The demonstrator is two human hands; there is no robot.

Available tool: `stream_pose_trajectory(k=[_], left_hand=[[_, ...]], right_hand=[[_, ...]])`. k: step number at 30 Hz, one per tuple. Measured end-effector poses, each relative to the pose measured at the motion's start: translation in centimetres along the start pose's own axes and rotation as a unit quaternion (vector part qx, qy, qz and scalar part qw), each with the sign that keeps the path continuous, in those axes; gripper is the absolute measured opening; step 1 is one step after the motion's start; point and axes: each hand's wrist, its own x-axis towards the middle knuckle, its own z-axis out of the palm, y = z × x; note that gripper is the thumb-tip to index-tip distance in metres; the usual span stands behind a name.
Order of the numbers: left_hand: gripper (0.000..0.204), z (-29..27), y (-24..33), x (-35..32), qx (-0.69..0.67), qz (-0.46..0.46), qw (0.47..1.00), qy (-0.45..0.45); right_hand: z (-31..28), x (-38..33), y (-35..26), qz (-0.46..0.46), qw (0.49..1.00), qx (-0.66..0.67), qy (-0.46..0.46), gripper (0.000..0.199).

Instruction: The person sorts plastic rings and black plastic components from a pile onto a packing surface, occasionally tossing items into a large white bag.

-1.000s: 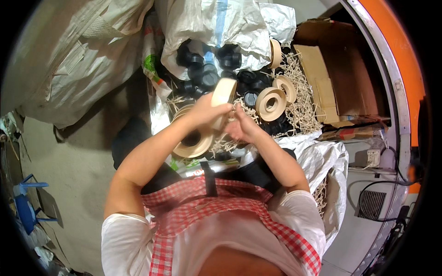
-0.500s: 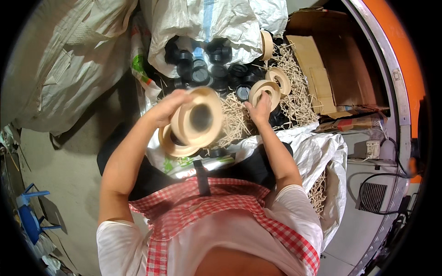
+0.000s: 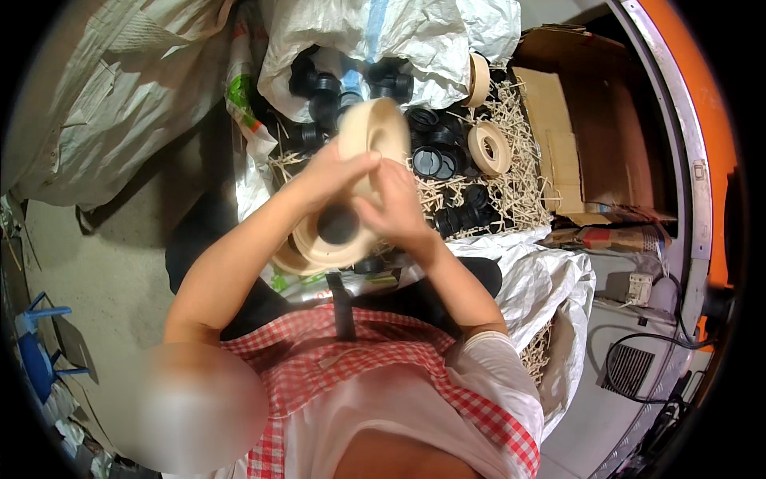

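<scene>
A beige, flanged plastic ring [image 3: 372, 124] stands tilted between my hands. My left hand [image 3: 335, 172] is closed on its near left side, the thumb lying across the rim. Against the ring's near side, my right hand [image 3: 399, 203] is closed with fingers bent; motion blurs them a little. Just below my hands, a second beige ring [image 3: 327, 254] rests at a slant, overlapping another beige ring [image 3: 290, 259]. Several black plastic round fittings [image 3: 441, 152] lie beyond my hands, with a double-rimmed beige ring [image 3: 489, 149] to their right.
Small beige stick-like pieces [image 3: 523, 176] are heaped around the fittings. A white woven sack [image 3: 319, 28] hangs over the far side. At the right stands an open cardboard box [image 3: 550, 132]; a large pale sack [image 3: 120, 120] is at the left.
My right hand has moved left to meet my left hand, and the beige ring it held is gone from its former spot. My left hand has shifted slightly right.
</scene>
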Motion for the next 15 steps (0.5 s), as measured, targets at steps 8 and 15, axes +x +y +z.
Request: stream_pose_trajectory(k=[8,15], left_hand=[[0.056,-1.4,0.1,0.7,0.167,-0.027,0.978,0.125],[0.068,-1.1,0.8,1.0,0.114,0.098,0.980,0.131]], right_hand=[[0.9,-1.4,17.3,0.302,0.915,-0.257,0.074,0.052],[0.6,-4.0,18.3,0.306,0.900,-0.310,-0.033,0.031]])
